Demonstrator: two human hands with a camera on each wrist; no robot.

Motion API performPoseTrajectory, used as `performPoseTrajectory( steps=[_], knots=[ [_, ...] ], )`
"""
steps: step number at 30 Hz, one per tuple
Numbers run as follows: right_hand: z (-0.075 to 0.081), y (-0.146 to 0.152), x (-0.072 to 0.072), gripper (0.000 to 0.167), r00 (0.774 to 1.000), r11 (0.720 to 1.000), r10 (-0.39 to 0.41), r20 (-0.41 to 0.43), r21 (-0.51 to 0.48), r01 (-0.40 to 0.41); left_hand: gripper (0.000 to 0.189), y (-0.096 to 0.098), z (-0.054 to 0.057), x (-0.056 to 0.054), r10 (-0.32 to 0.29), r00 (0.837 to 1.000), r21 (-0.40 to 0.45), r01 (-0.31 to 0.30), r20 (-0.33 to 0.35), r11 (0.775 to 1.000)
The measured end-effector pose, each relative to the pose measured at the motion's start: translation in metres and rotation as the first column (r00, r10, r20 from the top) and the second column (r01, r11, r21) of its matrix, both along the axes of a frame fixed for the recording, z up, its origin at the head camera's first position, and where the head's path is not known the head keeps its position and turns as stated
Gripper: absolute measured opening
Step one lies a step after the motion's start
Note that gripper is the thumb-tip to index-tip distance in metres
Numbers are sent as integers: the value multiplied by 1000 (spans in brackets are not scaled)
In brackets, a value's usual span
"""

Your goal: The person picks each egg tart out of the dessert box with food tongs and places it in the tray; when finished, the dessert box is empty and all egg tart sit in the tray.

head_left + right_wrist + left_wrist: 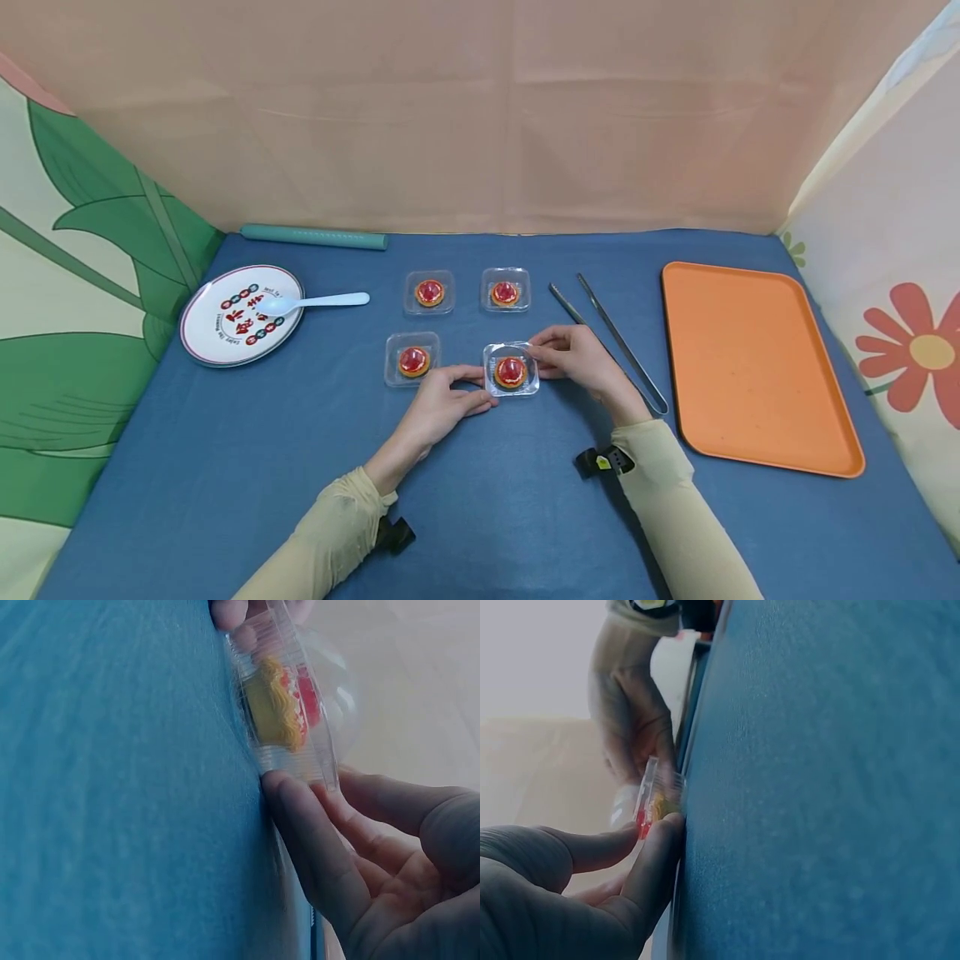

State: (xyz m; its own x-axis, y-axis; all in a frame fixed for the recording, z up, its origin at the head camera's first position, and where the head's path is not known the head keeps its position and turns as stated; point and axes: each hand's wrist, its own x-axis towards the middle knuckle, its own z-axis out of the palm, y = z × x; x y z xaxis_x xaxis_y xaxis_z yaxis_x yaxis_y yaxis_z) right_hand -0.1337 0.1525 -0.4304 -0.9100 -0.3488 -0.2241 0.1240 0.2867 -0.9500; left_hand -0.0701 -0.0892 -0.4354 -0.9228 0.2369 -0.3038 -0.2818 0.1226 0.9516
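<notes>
Between my two hands is a clear plastic box (512,390) with a domed lid, holding a small red-topped tart (511,372). My left hand (444,402) pinches its left edge between thumb and fingers. At the opposite edge, my right hand (573,357) pinches the box with thumb and fingertips. In the right wrist view the tart (277,705) shows from the side, a yellow ruffled rim under a red top, with the box low over the blue cloth. A second boxed tart (413,362) lies just left of my left fingers.
Two more boxed tarts, one on the left (429,292) and one on the right (505,292), lie behind. Metal tongs (626,346) lie beside my right wrist, then an orange tray (757,367). At left, a white spoon (330,300) rests on a printed plate (202,329). A teal roll (315,237) lies at the back edge.
</notes>
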Motion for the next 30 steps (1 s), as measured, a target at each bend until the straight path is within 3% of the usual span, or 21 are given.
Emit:
performPoseTrajectory(
  steps=[11, 30],
  knots=[
    [6, -4, 6, 15, 997, 998, -30, -69, 57, 34, 34, 0, 1, -2, -26, 1000, 6, 26, 1, 1000],
    [10, -1, 7, 19, 1000, 1000, -5, -9, -8, 5, 37, -2, 3, -4, -56, 998, -18, 56, 16, 998]
  ],
)
